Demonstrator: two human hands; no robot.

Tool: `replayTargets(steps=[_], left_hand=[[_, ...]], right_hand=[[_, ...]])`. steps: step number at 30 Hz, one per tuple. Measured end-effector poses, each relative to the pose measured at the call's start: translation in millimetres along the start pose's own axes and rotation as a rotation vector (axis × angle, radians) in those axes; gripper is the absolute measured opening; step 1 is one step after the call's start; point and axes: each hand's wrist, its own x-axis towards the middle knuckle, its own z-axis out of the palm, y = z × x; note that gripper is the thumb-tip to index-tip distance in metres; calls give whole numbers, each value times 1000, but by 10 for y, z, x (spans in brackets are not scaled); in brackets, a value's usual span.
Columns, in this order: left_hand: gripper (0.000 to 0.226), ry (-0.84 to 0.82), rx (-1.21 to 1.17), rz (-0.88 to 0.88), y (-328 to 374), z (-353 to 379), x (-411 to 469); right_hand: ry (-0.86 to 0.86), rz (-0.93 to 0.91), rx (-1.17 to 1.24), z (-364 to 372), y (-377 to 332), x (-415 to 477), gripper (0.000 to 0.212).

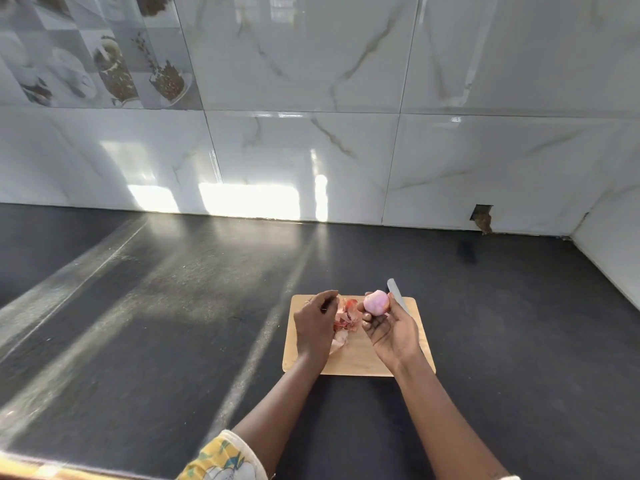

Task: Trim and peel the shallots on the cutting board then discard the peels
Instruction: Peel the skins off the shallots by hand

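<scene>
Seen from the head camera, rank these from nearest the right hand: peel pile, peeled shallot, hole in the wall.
1. Peeled shallot: held in the right hand.
2. Peel pile: just left, on the cutting board.
3. Hole in the wall: far back, to the right.

a home kitchen. a dark worktop [173, 306] meets glossy marble-look wall tiles [311, 81], some printed with cups and coffee beans [114, 74]. a wooden cutting board [356, 358] lies on it.

The shallot [376, 302] was pale pink-lilac, the peels [343, 318] reddish and tan, the cutting board [360, 362] light wood-brown, the counter [173, 306] dark grey, the wall tiles [311, 81] white with brownish veins, the sleeve [221, 459] yellow with a floral print.
</scene>
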Motion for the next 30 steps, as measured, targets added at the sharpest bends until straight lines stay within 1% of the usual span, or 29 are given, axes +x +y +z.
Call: replayTargets(steps=[2,5,10,12,15,17,20,21,23,27,30], left_hand=[[15,-47,-9,-19,-24,0,-4],[12,-83,6,-9,-70,24,-14],[28,-131,93,30,-86,14,-22],[31,-140,153,44,-76,17,-24],[27,-147,222,61,-68,25,-19],[23,-149,182,103,-52,15,-31],[21,-221,59,237,-18,-7,-73],[22,-249,43,282,-17,-7,-84],[22,-250,60,350,-37,10,-87],[21,-210,85,373,-72,31,-68],[23,-229,90,373,-77,24,-67]], right_hand=[[-9,4,-18,18,2,-4,40],[-27,-23,-12,49,1,-35,29],[-69,-23,-3,82,-7,-76,22],[-67,-16,-30,95,-11,-84,22],[-42,6,-90,91,-4,-88,24],[-27,4,-130,83,-6,-92,26],[1,-1,-206,80,-7,-94,29],[11,0,-226,82,-10,-93,30],[33,1,-273,73,-14,-79,33],[70,6,-422,45,-16,-46,45],[81,-4,-483,46,-24,-46,45]])
